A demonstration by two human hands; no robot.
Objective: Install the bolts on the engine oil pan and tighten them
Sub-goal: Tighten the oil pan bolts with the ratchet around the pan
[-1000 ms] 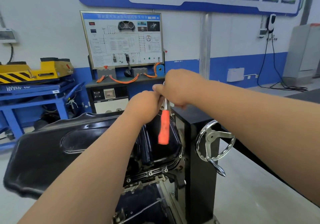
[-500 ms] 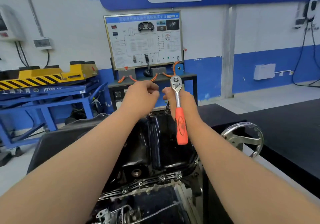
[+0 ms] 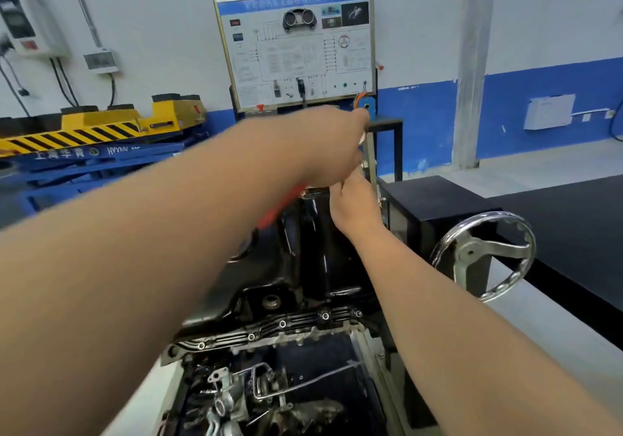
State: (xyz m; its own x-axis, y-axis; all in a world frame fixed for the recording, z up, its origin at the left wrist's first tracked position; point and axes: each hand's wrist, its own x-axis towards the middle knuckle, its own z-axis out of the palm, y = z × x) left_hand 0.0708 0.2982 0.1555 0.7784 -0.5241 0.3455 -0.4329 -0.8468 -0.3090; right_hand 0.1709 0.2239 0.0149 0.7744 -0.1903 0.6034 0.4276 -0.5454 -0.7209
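Observation:
The black engine oil pan [image 3: 313, 260] sits upside-up on the engine, centre of view. Several bolts [image 3: 282, 324] stand in its near flange. My left hand [image 3: 328, 147] reaches across over the pan's far edge, blurred, closed on the ratchet wrench [image 3: 279, 209], whose orange handle slants down-left under my wrist. My right hand [image 3: 354, 206] is just below it at the far rim, fingers pointing up under the left hand. Its fingertips and the wrench head are hidden.
A chrome handwheel [image 3: 485, 253] sticks out from the black engine stand [image 3: 435, 206] on the right. Exposed engine parts [image 3: 256, 392] lie below the flange. Behind are a training panel [image 3: 296, 44] and a yellow and blue lift [image 3: 101, 129] at left.
My left hand has crossed to the right over my right hand. The wrench's orange handle swung from hanging straight down to slanting left. The view shifted closer to the pan.

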